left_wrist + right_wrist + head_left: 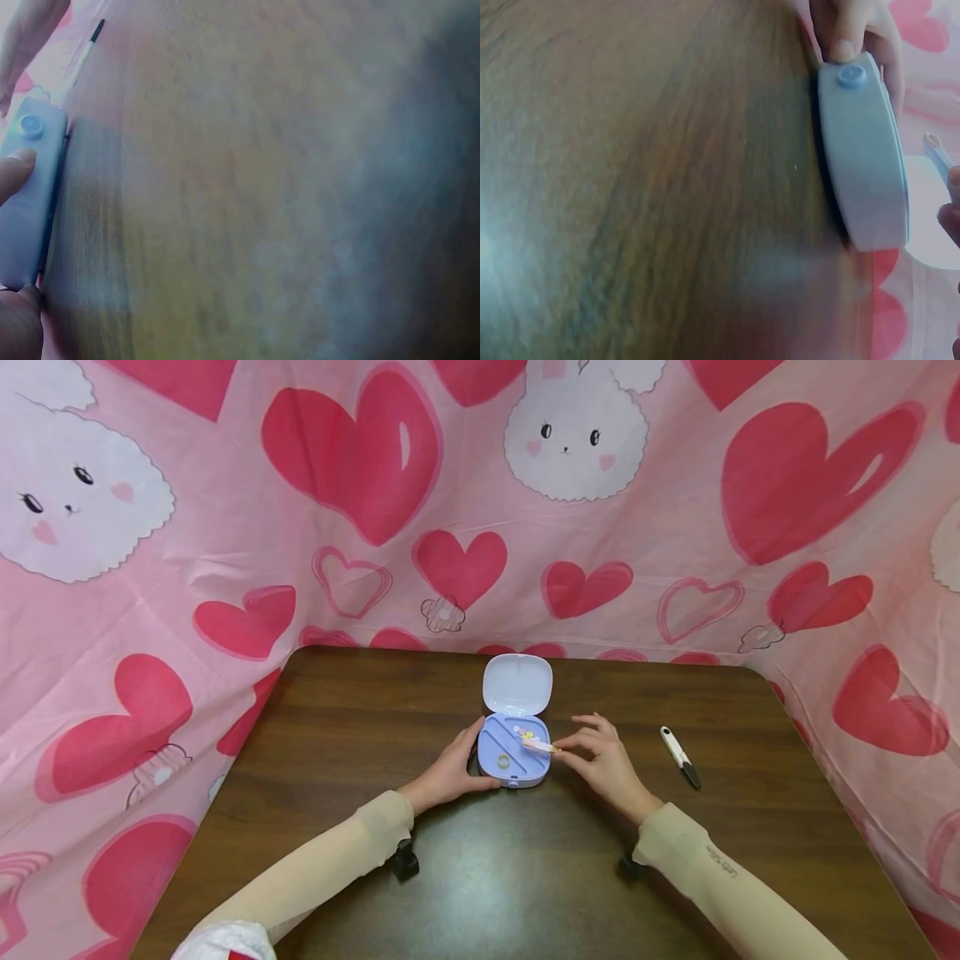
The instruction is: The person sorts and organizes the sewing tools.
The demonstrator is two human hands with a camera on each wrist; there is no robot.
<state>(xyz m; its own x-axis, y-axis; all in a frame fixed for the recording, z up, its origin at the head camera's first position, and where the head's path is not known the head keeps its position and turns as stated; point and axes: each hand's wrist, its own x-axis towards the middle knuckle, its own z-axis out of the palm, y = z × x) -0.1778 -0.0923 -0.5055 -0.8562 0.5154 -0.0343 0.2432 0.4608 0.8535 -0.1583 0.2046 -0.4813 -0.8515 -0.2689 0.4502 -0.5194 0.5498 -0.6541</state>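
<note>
A small lilac jewelry box (491,739) with diagonal dividers sits on the table, its white lid (517,683) raised at the back. A gold-coloured ring (503,762) lies in its front left compartment, and small pastel pieces (522,732) lie near the back. My left hand (453,767) grips the box's left side, thumb at the front near the round button (851,76). Between the thumb and fingers of my right hand (603,766) is a slim pale strip (537,745), held over the right part of the box; its exact kind is unclear.
To the right of my right hand, a white tool with a dark end (679,757) lies on the brown wooden table (360,710). Pink cloth (465,510) with hearts and rabbits hangs behind the table and at both sides.
</note>
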